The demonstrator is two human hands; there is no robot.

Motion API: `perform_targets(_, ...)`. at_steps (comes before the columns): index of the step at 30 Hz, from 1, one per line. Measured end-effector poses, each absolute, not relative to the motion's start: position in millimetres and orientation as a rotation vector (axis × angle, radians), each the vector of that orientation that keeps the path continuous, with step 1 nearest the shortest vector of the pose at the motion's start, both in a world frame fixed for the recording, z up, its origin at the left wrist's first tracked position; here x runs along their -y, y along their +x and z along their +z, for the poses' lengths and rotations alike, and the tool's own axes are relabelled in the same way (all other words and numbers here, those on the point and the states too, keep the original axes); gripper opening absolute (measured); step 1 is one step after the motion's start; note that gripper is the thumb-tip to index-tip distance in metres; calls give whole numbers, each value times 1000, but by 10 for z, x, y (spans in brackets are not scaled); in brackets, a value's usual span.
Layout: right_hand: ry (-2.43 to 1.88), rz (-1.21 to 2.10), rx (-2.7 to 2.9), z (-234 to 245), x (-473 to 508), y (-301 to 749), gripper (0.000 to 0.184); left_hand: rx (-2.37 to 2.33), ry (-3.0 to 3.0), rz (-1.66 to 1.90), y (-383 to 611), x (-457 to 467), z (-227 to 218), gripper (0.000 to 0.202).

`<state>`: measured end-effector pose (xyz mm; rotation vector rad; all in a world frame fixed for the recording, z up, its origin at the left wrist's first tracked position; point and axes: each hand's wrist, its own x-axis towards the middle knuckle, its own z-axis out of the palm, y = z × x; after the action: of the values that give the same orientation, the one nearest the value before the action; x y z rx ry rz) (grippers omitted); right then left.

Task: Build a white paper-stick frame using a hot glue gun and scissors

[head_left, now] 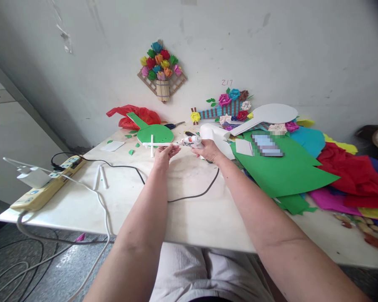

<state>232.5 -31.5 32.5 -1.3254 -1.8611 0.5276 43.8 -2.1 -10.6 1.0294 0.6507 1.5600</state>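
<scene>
My left hand (166, 154) pinches the right end of a long white paper strip with a short crosspiece, a white paper cross (152, 145). My right hand (208, 150) is wrapped round a white hot glue gun (193, 140), its nozzle pointing left toward the strip near my left fingers. Whether the nozzle touches the strip I cannot tell. Behind the cross lies a green paddle-shaped cutout (159, 133). Two more white strips (100, 177) rest on the table to the left. A black cord (197, 196) runs across the table below my hands.
A yellow power strip (47, 184) with plugs and cables sits at the left edge. Green sheets (277, 163), a phone (267, 145) and red crepe paper (355, 174) are piled at right. Scissors (174, 125) and a red bag (138, 116) lie behind. Paper flowers (160, 63) hang on the wall.
</scene>
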Motion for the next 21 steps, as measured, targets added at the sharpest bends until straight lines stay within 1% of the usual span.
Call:
perform_targets(9,-1256,766,1669,329,286,2361,17,-677,1057,1553,425,-17,-156,30)
perform_targets(21,-1251,824,1673,312,344,2275,16,-689,1089,1555,432,-32,-172,29)
